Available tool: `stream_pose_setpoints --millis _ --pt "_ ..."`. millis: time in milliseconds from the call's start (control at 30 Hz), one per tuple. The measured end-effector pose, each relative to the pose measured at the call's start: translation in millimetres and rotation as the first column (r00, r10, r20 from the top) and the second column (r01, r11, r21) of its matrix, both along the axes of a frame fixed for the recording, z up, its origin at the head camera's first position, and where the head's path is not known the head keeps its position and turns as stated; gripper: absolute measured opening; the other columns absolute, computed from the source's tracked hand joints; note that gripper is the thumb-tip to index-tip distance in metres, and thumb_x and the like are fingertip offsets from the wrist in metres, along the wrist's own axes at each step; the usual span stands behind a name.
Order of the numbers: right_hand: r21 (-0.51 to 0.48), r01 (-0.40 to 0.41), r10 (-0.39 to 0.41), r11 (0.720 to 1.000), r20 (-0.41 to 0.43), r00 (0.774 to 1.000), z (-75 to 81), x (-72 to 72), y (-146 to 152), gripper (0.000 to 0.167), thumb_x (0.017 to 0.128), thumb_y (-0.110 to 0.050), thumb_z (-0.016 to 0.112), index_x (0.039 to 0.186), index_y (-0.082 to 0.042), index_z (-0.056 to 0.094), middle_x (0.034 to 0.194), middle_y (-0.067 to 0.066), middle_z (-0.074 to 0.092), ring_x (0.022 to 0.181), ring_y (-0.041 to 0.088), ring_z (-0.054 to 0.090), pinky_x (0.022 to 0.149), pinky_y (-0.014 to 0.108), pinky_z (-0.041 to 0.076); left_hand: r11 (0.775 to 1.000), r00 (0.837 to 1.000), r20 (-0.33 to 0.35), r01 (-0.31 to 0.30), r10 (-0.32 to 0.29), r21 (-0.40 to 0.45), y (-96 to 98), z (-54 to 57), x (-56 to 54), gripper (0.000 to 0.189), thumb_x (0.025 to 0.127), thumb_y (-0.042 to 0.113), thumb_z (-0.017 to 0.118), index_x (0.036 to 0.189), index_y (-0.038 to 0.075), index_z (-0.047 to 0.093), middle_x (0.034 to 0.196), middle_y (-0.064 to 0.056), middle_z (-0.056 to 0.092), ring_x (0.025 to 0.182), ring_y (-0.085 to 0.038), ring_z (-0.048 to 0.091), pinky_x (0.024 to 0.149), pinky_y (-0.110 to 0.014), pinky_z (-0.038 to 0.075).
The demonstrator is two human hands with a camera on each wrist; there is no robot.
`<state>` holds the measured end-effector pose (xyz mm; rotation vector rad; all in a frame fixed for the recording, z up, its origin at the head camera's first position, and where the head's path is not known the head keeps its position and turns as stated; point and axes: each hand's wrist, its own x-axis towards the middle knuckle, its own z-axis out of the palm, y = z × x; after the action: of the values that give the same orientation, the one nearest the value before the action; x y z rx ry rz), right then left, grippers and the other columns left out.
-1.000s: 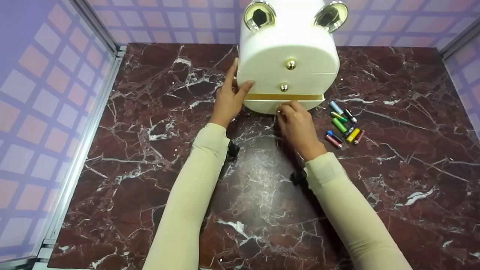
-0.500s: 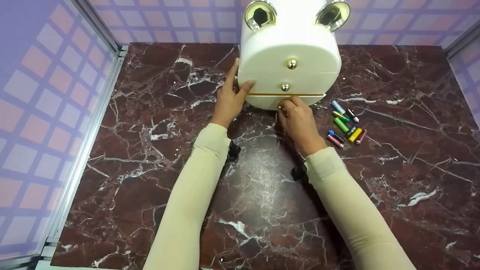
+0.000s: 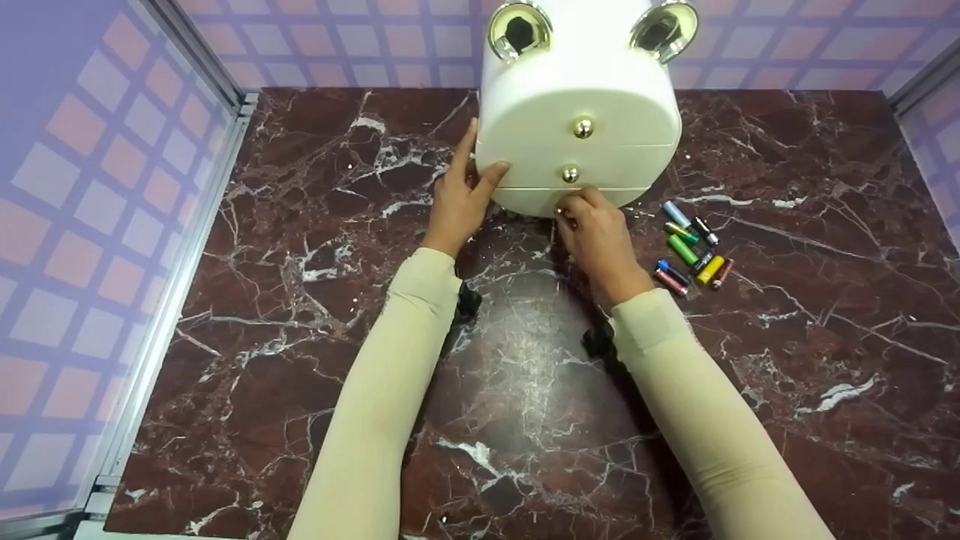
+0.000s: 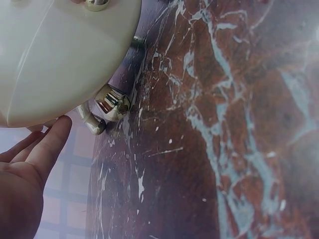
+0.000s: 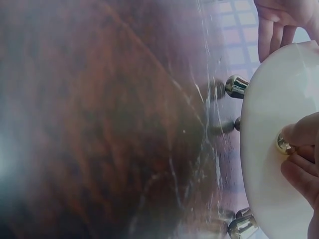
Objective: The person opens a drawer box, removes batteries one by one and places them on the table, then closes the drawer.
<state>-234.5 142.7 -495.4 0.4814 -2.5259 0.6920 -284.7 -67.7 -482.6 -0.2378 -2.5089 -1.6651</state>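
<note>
A white rounded cabinet [image 3: 525,124] with drawers and small gold knobs stands at the back of the table in the head view. My left hand [image 3: 456,206] rests against its left side, fingers straight along the wall and thumb on the front edge. At the bottom drawer [image 3: 525,199], my right hand [image 3: 600,241] pinches the gold knob [image 5: 285,143] between thumb and fingers, seen clearly in the right wrist view. That drawer sits flush with the front. Above it, the middle knob [image 3: 570,173] and top knob [image 3: 583,128] are untouched. Shiny feet [image 4: 113,103] hold the cabinet up.
Several small coloured cylinders that look like batteries [image 3: 682,249] lie in a loose cluster right of the cabinet. Two gold-rimmed, ear-like rounds [image 3: 520,31] top the cabinet. Checked panels [image 3: 330,45] border the dark marbled table [image 3: 300,405] at the back and sides.
The bottom drawer has slid inward from partly pulled out to flush, pushed by my right hand on its knob. My left hand has stayed at the cabinet's side.
</note>
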Motion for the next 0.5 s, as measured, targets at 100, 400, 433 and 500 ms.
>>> stream_pose_setpoints --millis 100,400,433,500 --pt "-0.006 0.002 -0.002 1.000 0.019 1.000 1.3 -0.5 0.4 0.008 0.087 -0.006 0.068 0.092 -0.001 0.070 0.095 0.013 0.065 0.089 0.031 0.066 0.082 0.041 0.056 1.000 1.000 0.007 0.001 -0.001 0.001 0.3 0.6 0.3 0.076 0.090 0.054 0.061 0.154 0.040 0.021 0.113 -0.003 0.070 0.096 -0.008 0.065 0.088 -0.024 0.052" --pt "0.006 -0.013 0.012 1.000 0.042 0.999 4.5 -5.7 -1.1 0.009 0.088 -0.005 0.066 0.094 0.000 0.070 0.099 0.015 0.064 0.089 0.033 0.064 0.081 0.043 0.056 0.999 1.000 0.004 0.010 -0.010 0.032 -0.1 1.3 1.3 0.074 0.091 0.052 0.061 0.153 0.043 0.021 0.119 -0.005 0.069 0.101 -0.011 0.066 0.086 -0.023 0.054" --pt "0.006 -0.011 0.011 1.000 0.041 0.999 4.2 -5.7 -1.1 0.009 0.088 -0.005 0.066 0.094 0.000 0.070 0.099 0.015 0.064 0.089 0.033 0.064 0.081 0.044 0.055 0.999 1.000 0.004 0.011 -0.011 0.033 -0.1 1.2 1.3 0.074 0.091 0.052 0.061 0.153 0.042 0.021 0.118 -0.004 0.070 0.100 -0.011 0.066 0.085 -0.023 0.054" --pt "0.005 -0.003 0.003 1.000 0.036 0.999 3.4 -5.0 -1.0 0.009 0.088 -0.005 0.066 0.094 0.001 0.070 0.098 0.016 0.063 0.088 0.034 0.064 0.080 0.044 0.056 0.999 1.000 0.004 0.013 -0.014 0.033 0.4 1.0 1.0 0.075 0.091 0.052 0.061 0.153 0.040 0.022 0.114 -0.004 0.070 0.097 -0.012 0.066 0.082 -0.024 0.055"
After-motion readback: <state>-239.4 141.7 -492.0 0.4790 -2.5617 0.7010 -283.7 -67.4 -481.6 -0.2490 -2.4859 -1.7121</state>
